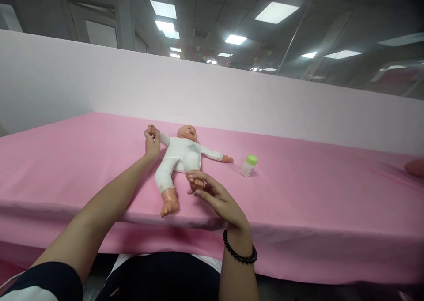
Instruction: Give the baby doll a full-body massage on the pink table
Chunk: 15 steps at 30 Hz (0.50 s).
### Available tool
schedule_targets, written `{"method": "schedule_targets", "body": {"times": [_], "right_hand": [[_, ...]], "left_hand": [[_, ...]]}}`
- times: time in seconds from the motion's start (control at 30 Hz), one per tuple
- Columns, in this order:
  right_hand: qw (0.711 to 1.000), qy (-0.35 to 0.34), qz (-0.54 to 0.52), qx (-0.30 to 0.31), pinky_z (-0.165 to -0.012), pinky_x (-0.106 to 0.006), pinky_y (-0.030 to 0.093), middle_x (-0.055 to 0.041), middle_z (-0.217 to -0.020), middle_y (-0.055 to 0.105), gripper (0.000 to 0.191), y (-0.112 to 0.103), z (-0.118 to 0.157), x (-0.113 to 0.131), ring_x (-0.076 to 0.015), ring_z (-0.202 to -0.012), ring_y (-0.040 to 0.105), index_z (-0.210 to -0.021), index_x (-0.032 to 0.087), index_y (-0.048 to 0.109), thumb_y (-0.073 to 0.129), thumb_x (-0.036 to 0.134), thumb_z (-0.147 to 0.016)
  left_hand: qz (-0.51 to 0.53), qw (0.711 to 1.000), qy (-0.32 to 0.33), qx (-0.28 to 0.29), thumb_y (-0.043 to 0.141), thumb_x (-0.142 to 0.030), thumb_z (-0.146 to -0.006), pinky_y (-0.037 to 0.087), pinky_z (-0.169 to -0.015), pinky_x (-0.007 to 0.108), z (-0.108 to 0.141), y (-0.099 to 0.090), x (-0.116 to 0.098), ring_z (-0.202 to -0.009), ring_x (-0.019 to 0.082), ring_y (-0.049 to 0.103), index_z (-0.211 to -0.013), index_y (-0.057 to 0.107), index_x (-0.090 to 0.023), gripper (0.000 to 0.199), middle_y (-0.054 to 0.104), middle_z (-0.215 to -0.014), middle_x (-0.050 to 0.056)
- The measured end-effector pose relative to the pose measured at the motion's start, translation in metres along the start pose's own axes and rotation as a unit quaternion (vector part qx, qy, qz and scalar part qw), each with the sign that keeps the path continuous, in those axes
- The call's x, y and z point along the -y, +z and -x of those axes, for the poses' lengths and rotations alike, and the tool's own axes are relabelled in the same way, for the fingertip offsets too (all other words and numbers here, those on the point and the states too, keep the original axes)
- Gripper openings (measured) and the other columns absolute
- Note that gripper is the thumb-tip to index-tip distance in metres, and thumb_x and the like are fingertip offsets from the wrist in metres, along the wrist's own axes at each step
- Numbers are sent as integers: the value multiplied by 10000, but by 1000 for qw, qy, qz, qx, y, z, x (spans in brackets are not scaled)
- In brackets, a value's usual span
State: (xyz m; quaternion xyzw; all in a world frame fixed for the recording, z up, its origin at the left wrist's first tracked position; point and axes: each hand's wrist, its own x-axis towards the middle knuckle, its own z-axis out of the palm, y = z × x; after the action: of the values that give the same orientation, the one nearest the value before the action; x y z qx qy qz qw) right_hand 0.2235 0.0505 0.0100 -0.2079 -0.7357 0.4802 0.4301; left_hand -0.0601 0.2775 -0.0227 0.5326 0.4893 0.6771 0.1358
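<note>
A baby doll (182, 154) with a white cloth body lies on its back on the pink-covered table, head toward the wall. My left hand (152, 143) is closed round the doll's hand at the left. My right hand (215, 197), with a black bead bracelet on the wrist, has its fingers round the doll's foot at the right, thumb below and fingers above. The doll's other foot rests near the table's front edge. Right of the doll's outstretched arm a small clear bottle with a green cap (251, 160) stands slightly tilted in view.
The pink cover (314, 195) spreads to both sides and hangs over the front edge. A low white wall (215, 98) runs behind the table, with glass above it. A brownish rounded object (414, 167) lies at the far right edge.
</note>
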Motion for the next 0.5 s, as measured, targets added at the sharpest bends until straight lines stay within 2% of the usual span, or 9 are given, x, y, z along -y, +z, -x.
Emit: {"method": "schedule_targets", "body": {"times": [0.07, 0.17, 0.27, 0.37, 0.5], "right_hand": [[1000, -5, -12, -28, -1072, -415, 559, -59, -1418, 615, 338, 5, -16, -1, -202, -1182, 664, -1365, 319, 615, 628, 356, -1029], [1000, -5, 6, -28, -1118, -407, 522, -60, -1413, 627, 316, 12, -42, -3, -199, -1236, 648, -1340, 298, 612, 616, 342, -1027], [999, -5, 34, -16, -1134, -395, 506, -71, -1370, 646, 316, 18, -62, -9, -202, -1308, 606, -1338, 268, 608, 590, 286, -1023], [999, -7, 40, -16, -1116, -383, 518, -76, -1379, 636, 316, 22, -69, -13, -197, -1318, 595, -1341, 251, 603, 564, 263, -1028], [999, -15, 22, -38, -1088, -370, 534, -70, -1401, 622, 311, 21, -53, -8, -186, -1261, 622, -1343, 263, 588, 578, 284, -1032]], "left_hand": [[-25, 994, 86, 64, 529, -325, -997, 519, -1033, 420, 8, 2, -11, -1159, 240, 636, -1310, 445, -209, 344, 629, -1287, 137], [-68, 962, 196, 177, 581, -276, -943, 461, -1120, 466, 16, 1, -24, -1219, 267, 614, -1287, 569, -194, 353, 669, -1289, 126], [-86, 936, 236, 246, 610, -207, -881, 428, -1160, 481, 17, -4, -29, -1288, 285, 589, -1243, 654, -204, 365, 684, -1321, 114], [-85, 935, 229, 256, 618, -179, -860, 416, -1170, 481, 15, -7, -29, -1306, 291, 578, -1236, 669, -202, 379, 674, -1348, 116], [-57, 965, 162, 200, 600, -235, -926, 457, -1121, 457, 15, -5, -23, -1212, 270, 614, -1242, 602, -200, 317, 675, -1271, 113]]}}
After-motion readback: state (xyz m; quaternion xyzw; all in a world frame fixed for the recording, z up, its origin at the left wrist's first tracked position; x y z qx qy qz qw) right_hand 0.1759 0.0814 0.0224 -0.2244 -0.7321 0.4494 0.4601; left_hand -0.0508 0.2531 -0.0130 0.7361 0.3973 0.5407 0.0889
